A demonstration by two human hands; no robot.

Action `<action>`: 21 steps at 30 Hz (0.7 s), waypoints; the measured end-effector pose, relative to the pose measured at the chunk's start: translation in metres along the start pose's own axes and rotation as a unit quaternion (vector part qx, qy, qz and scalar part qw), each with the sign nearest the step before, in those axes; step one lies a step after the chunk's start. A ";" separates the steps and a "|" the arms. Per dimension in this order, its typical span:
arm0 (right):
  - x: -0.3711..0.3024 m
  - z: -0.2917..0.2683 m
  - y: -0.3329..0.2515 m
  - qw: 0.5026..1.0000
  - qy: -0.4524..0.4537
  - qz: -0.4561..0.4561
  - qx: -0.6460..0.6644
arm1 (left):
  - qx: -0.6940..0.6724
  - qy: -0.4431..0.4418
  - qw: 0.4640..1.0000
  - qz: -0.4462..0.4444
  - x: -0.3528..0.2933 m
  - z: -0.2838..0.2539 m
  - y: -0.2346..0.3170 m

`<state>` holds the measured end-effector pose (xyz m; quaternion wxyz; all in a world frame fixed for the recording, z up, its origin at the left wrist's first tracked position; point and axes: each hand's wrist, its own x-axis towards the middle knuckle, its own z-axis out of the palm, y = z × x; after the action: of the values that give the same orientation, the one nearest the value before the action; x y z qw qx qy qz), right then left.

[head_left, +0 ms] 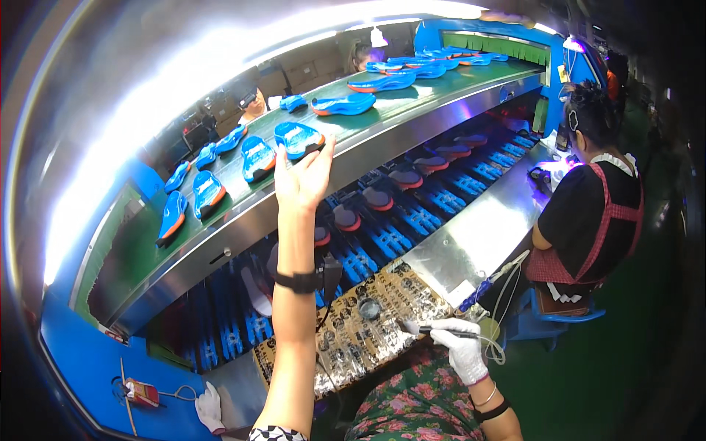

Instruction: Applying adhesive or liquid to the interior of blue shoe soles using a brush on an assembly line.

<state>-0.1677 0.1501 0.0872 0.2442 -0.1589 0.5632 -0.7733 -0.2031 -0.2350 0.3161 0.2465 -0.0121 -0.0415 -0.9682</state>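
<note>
My bare left hand (304,176) reaches up over the edge of the green conveyor belt, with a strap on its wrist. Its thumb and fingers bracket the near end of a blue shoe sole (296,138) with an orange underside. Some of these fingertips are hidden by the sole. My right hand (462,351), in a white glove, is closed round a dark-handled brush (441,331) whose tip points left. Just beyond the brush tip, a small round dish (369,309) sits on a stained cardboard sheet (338,353).
More blue soles (343,105) lie along the conveyor belt (243,195). Below it, a lower rack (390,239) carries grey and red soles. To the right, a co-worker (596,191) sits by the metal bench (478,235). A white glove (209,408) lies at lower left.
</note>
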 end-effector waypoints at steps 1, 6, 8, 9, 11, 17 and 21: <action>-0.001 0.002 0.000 1.000 0.001 0.014 0.006 | 0.136 -0.021 0.988 0.075 -0.006 -0.008 0.006; 0.000 0.003 0.011 0.999 -0.005 0.021 0.033 | 0.762 0.061 0.392 0.511 0.002 -0.012 0.016; 0.000 0.007 0.014 0.998 -0.019 0.034 0.039 | 0.788 0.083 0.325 0.515 0.018 -0.013 0.018; -0.001 0.010 0.012 0.998 -0.028 0.038 0.030 | 0.810 0.101 0.262 0.515 0.028 -0.015 0.021; -0.004 0.010 0.014 0.998 -0.034 0.038 0.035 | 0.826 0.095 0.266 0.488 0.046 -0.016 0.028; 0.000 0.010 0.013 0.998 -0.033 0.039 0.042 | 0.844 0.144 0.326 0.402 0.085 0.004 0.024; 0.007 0.004 0.017 0.997 -0.036 0.042 0.046 | 0.850 0.146 0.110 0.494 0.119 -0.004 0.013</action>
<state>-0.1682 0.1383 0.0720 0.3037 -0.1510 0.5239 -0.7813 -0.3013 -0.3030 0.3183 0.5214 0.3292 -0.7857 0.0484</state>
